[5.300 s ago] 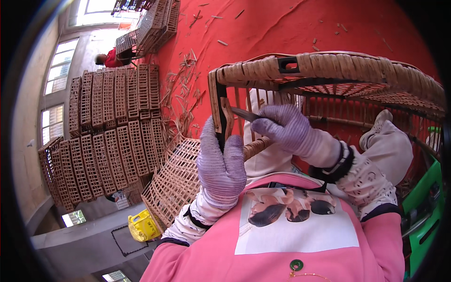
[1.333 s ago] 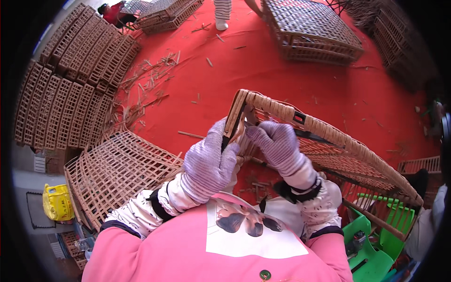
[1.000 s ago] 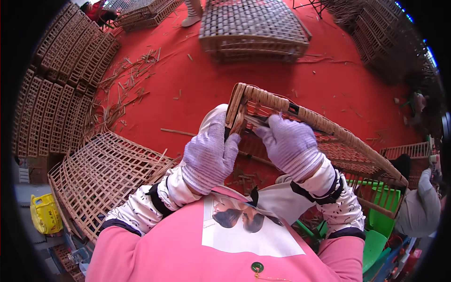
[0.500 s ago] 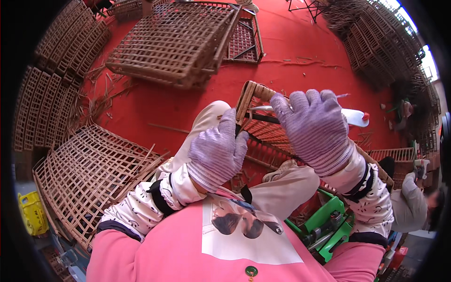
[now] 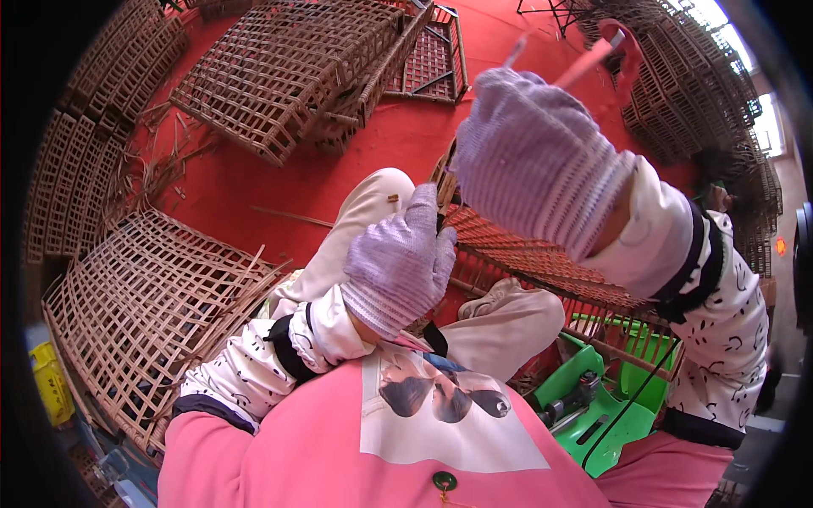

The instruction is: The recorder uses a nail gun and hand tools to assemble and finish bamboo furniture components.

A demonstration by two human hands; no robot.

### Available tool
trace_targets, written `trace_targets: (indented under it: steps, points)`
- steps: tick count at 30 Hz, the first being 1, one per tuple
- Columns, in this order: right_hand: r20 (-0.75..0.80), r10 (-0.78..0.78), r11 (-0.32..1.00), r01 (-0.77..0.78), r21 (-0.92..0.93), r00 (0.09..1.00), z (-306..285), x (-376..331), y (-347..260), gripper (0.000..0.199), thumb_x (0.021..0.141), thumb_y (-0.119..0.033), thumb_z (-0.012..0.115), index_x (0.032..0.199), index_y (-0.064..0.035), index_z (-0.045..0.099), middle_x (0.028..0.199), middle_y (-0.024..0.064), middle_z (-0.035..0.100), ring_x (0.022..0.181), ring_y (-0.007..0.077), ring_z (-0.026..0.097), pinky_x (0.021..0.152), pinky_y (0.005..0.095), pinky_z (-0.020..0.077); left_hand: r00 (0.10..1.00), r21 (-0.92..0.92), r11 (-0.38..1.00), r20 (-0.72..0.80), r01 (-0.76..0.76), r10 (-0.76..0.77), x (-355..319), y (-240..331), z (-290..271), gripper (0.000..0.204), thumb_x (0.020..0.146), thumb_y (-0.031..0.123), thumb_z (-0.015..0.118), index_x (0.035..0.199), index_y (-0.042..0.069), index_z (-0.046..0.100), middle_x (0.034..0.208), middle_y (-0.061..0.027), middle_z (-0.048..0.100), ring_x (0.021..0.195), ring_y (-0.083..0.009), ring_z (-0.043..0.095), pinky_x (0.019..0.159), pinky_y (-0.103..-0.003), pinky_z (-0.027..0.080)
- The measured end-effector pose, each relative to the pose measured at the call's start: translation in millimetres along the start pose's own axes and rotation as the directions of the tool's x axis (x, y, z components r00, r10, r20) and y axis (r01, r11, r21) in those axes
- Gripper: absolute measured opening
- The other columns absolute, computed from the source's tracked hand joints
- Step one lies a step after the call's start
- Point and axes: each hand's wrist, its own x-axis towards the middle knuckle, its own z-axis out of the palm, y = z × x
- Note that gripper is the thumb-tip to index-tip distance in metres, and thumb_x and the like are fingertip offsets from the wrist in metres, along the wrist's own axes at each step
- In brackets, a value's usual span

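Left grip [image 5: 398, 262] on rattan frame [image 5: 542, 258], lattice panels [image 5: 161, 296] nearby.

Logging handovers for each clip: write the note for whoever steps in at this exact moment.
Left hand: gloved, closed around the corner of the woven rattan frame lying across the lap.
Right hand: gloved, raised high above the frame, gripping a thin pale strand pulled upward; any tool in it is hidden.
Nearby: finished lattice panel on the red floor to the left, green stool at the right.
Done: the frame edge looks wrapped.
Left: probably the binding at the held corner; its state is hidden by the hands.
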Motion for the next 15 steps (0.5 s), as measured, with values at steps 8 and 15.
trace_targets:
  steps: [8, 15]
  points:
    - [0.008, 0.096, 0.987, -0.096, 0.125, 0.995, 25.2, -42.2, -31.4, 0.013, 0.074, -0.015, 0.058, 0.063, -0.0095, 0.054, 0.056, 0.0038, 0.051, 0.049, 0.0191, 0.052, 0.053, 0.0342, 0.0442, 0.993, -0.021, 0.996, -0.086, -0.083, 0.08, 3.1, -13.6, 15.2, 0.037, 0.083, 0.015, 0.055, 0.114, -0.001, 0.045, 0.082, -0.0218, 0.059, 0.073, -0.0393, 0.059, 0.06, -0.045, 0.049]
    - [-0.002, -0.115, 0.985, 0.114, 0.13, 0.993, 23.7, 27.0, 5.4, 0.007, 0.07, -0.02, 0.059, 0.068, -0.013, 0.059, 0.058, 0.004, 0.053, 0.055, 0.0174, 0.053, 0.056, 0.0323, 0.0423, 0.993, -0.019, 0.993, -0.039, -0.115, 0.114, -1.8, -10.9, 2.8, 0.037, 0.084, 0.018, 0.055, 0.113, -0.005, 0.046, 0.081, -0.0228, 0.06, 0.068, -0.0396, 0.059, 0.058, -0.045, 0.048]
